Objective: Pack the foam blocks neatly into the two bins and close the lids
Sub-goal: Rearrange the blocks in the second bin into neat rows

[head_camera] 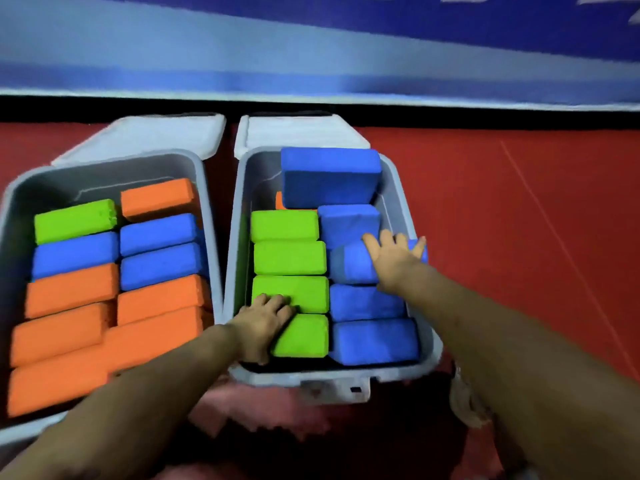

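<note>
Forearms enter from the near edge, and we see both hands inside the right bin [424, 362]. Left hand [266, 322] lies with fingers curled over the near green blocks: knuckles on the third green block [304, 292], palm against the nearest green block [304, 337]. Whether it actually grips either block we cannot tell. Right hand [393, 259] is spread flat, fingers straight, pressing on a tilted blue block [349, 263] in the bin's right column. Nearer than that block we note two more blue blocks [374, 341], lying side by side. Beyond the hands, two further green blocks [287, 242] and another blue one sit in rows; a large blue block [329, 176] rests on top at the far end, rising above the rim. Left bin [20, 188] stands just beside the right one, filled with orange blocks [69, 358], blue and one green. Both lids [149, 133] hang open behind the bins. Bins rest on a red floor [502, 209]; a blue wall [311, 57] lies farthest.
</note>
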Demonstrator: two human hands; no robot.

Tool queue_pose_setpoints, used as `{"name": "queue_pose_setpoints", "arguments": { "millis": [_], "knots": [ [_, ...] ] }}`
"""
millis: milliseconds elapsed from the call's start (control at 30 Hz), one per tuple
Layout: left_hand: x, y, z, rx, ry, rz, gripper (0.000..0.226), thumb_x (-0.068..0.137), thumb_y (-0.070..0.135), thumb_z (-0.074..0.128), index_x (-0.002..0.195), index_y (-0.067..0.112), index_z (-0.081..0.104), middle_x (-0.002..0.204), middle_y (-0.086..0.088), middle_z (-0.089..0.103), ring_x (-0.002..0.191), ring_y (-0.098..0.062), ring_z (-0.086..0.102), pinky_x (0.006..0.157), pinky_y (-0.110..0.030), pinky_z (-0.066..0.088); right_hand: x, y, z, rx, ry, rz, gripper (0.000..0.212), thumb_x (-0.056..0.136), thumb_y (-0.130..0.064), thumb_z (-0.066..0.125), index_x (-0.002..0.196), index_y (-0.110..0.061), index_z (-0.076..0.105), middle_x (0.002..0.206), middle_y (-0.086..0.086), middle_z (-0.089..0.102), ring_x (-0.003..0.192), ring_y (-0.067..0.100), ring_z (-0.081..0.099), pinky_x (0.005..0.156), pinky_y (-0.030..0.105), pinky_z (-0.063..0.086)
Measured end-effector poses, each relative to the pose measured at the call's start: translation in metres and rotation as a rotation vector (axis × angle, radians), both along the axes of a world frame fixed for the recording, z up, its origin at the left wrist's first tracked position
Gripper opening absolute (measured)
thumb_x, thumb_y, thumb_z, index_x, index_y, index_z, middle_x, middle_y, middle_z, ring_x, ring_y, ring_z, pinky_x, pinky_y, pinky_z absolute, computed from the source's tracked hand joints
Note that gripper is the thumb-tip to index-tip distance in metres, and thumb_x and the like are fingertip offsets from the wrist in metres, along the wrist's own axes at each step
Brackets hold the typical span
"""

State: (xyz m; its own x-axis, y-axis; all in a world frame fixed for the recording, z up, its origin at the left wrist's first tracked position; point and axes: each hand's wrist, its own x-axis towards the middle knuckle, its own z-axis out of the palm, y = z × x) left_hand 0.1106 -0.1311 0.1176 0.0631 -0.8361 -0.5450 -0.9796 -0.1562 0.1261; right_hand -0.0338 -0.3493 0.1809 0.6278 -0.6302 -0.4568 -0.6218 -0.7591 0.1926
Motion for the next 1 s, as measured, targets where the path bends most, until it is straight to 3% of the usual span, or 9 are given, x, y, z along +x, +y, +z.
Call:
{"name": "queue_pose_setpoints", "arguments": {
  "millis": [133, 267, 400, 467, 500, 567, 667, 867, 1000],
  "knots": [
    [-0.025, 0.018, 0.017, 0.132, 0.034, 0.001, 0.107, 0.065, 0.029, 0.079, 0.15, 0.018, 0.015, 0.146, -0.01, 0.023, 0.127, -0.035, 0.029, 0.099, -0.046, 0.045, -0.029, 0.019, 0.009, 0.134, 0.063, -0.04, 0.1, 0.075, -0.022, 0.074, 0.149, -0.024, 0.006, 0.143, 0.01, 0.023, 0.132, 0.033, 0.028, 0.106, 0.068, 0.018],
    [-0.024, 0.016, 0.008, 0.177, 0.026, -0.032, 0.107, 0.069, 0.032, 0.077, 0.151, 0.018, 0.011, 0.148, -0.013, 0.02, 0.131, -0.036, 0.027, 0.105, -0.044, 0.039, -0.03, 0.018, 0.005, 0.164, 0.05, 0.005, 0.099, 0.073, -0.03, 0.076, 0.147, -0.024, 0.011, 0.14, 0.01, 0.027, 0.131, 0.033, 0.031, 0.106, 0.062, 0.022],
    [-0.006, -0.01, 0.009, 0.095, 0.149, -0.022, 0.083, 0.084, 0.047, 0.066, 0.15, 0.017, 0.025, 0.15, -0.012, 0.03, 0.138, -0.029, 0.033, 0.11, -0.031, 0.031, -0.021, -0.002, 0.002, 0.211, 0.036, 0.05, 0.095, 0.07, -0.035, 0.078, 0.142, -0.023, 0.017, 0.135, 0.011, 0.032, 0.126, 0.034, 0.034, 0.103, 0.058, 0.026],
    [0.004, -0.034, 0.014, -0.081, 0.033, -0.006, 0.083, 0.083, 0.061, 0.058, 0.15, 0.024, 0.025, 0.153, -0.007, 0.024, 0.141, -0.028, 0.026, 0.111, -0.04, 0.029, -0.02, -0.018, 0.001, 0.235, 0.001, 0.065, 0.096, 0.068, -0.039, 0.078, 0.141, -0.024, 0.019, 0.134, 0.01, 0.034, 0.124, 0.033, 0.037, 0.1, 0.054, 0.029],
    [0.008, -0.045, 0.011, -0.103, -0.031, 0.024, 0.093, 0.078, 0.069, 0.056, 0.152, 0.028, 0.016, 0.158, -0.006, 0.011, 0.145, -0.03, 0.013, 0.114, -0.048, 0.021, -0.02, -0.023, -0.001, 0.244, -0.025, 0.075, 0.096, 0.067, -0.04, 0.078, 0.141, -0.024, 0.02, 0.133, 0.01, 0.035, 0.121, 0.033, 0.039, 0.098, 0.052, 0.031],
    [0.016, -0.06, 0.0, 0.019, -0.101, 0.118, 0.113, 0.068, 0.079, 0.055, 0.151, 0.037, -0.01, 0.159, -0.002, -0.021, 0.146, -0.033, -0.014, 0.113, -0.061, 0.005, -0.019, -0.024, -0.006, 0.238, -0.056, 0.1, 0.096, 0.065, -0.042, 0.079, 0.14, -0.024, 0.021, 0.131, 0.01, 0.036, 0.119, 0.032, 0.04, 0.096, 0.051, 0.034],
    [0.027, -0.067, -0.022, 0.171, -0.118, 0.232, 0.123, 0.061, 0.085, 0.055, 0.14, 0.044, -0.03, 0.147, 0.002, -0.044, 0.143, -0.036, -0.025, 0.111, -0.066, 0.005, -0.012, -0.015, -0.009, 0.204, -0.041, 0.107, 0.098, 0.065, -0.042, 0.079, 0.141, -0.024, 0.02, 0.134, 0.01, 0.035, 0.121, 0.033, 0.04, 0.098, 0.052, 0.032],
    [0.039, -0.092, -0.021, 0.242, -0.203, 0.254, 0.117, 0.067, 0.083, 0.052, 0.14, 0.043, -0.031, 0.148, 0.0, -0.043, 0.143, -0.035, -0.026, 0.111, -0.068, 0.004, 0.0, -0.003, -0.011, 0.202, -0.069, 0.135, 0.093, 0.065, -0.037, 0.08, 0.139, -0.025, 0.026, 0.134, 0.009, 0.036, 0.122, 0.033, 0.039, 0.1, 0.051, 0.029],
    [0.026, -0.085, -0.018, 0.203, -0.131, 0.286, 0.113, 0.073, 0.077, 0.053, 0.142, 0.042, -0.03, 0.15, 0.0, -0.04, 0.143, -0.034, -0.024, 0.111, -0.068, 0.004, -0.014, -0.02, -0.007, 0.257, -0.144, 0.037, 0.099, 0.063, -0.04, 0.08, 0.143, -0.032, 0.022, 0.136, 0.006, 0.037, 0.125, 0.029, 0.037, 0.101, 0.046, 0.028]
  ]
}}
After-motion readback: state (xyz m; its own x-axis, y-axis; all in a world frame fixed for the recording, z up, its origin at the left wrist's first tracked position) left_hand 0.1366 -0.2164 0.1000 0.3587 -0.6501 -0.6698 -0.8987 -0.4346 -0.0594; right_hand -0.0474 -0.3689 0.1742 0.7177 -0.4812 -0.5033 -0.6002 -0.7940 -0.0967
